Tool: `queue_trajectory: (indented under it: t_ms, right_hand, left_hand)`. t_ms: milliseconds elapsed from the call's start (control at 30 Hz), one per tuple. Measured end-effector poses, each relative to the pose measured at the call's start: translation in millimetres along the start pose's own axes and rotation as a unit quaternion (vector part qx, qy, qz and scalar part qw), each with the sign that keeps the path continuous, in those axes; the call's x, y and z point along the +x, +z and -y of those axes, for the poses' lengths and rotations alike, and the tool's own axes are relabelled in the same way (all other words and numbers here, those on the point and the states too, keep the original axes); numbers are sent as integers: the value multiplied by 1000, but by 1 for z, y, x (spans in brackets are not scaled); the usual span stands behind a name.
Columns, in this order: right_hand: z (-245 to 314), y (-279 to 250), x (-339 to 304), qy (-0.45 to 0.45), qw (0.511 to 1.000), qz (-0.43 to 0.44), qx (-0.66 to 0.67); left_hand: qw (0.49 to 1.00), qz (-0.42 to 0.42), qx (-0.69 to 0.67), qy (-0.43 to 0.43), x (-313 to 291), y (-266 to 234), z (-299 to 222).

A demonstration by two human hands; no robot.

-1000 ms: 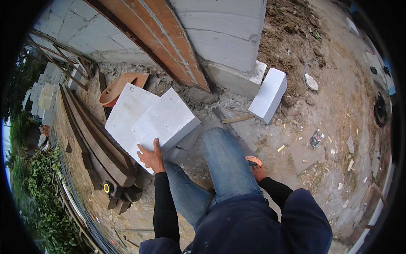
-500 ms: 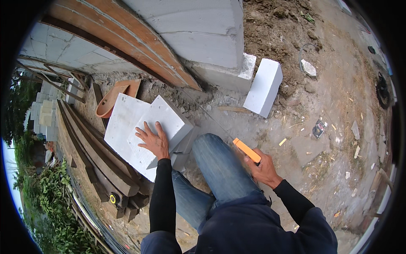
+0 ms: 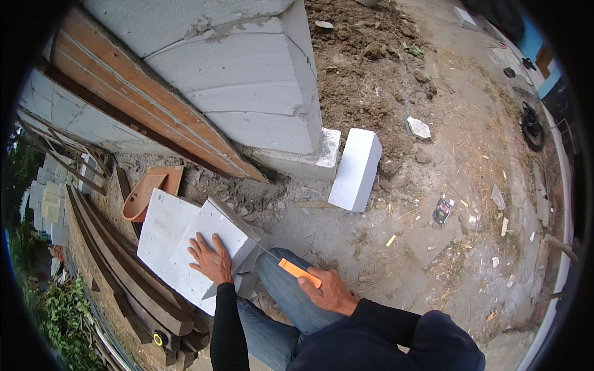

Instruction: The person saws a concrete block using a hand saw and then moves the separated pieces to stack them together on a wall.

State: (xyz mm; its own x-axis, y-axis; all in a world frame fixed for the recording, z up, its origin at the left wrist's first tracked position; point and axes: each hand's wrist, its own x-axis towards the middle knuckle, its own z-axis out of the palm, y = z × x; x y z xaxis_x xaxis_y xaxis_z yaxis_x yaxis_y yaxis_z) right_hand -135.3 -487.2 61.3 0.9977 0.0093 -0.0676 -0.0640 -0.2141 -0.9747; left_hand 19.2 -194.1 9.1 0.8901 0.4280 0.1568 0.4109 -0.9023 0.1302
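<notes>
My left hand (image 3: 211,258) lies flat with fingers spread on top of a white lightweight block (image 3: 235,238), holding nothing. That block rests on a larger white slab (image 3: 159,226), with more block pieces partly hidden beneath. In my right hand (image 3: 331,292) is a hand saw (image 3: 299,272), its orange handle gripped in closed fingers over my right knee. Its thin blade shows nearly edge-on and reaches the block's right edge. Whether it has cut in, I cannot tell.
Another white block (image 3: 356,170) stands by the block wall's (image 3: 260,93) corner. A terracotta-coloured scoop-shaped pan (image 3: 137,203) sits behind the slab. Dark timber beams (image 3: 139,272) lie at left, with a round yellow-and-black object (image 3: 158,339) near their ends. Loose soil (image 3: 365,62) lies beyond.
My right hand has brought the saw left, so its blade now meets the block's right edge. My left hand stays on the block. The view has shifted, showing more of the wall.
</notes>
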Motion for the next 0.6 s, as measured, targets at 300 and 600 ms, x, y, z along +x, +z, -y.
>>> queue_trajectory:
  t_ms: [300, 600]
  right_hand:
    - [16, 8, 14, -1, 1000, 3, -10]
    - [8, 18, 42, 33, 999, 38, -15]
  left_hand:
    - [999, 23, -7, -27, -2, -27, -14]
    - [999, 28, -13, -24, -6, -22, -17]
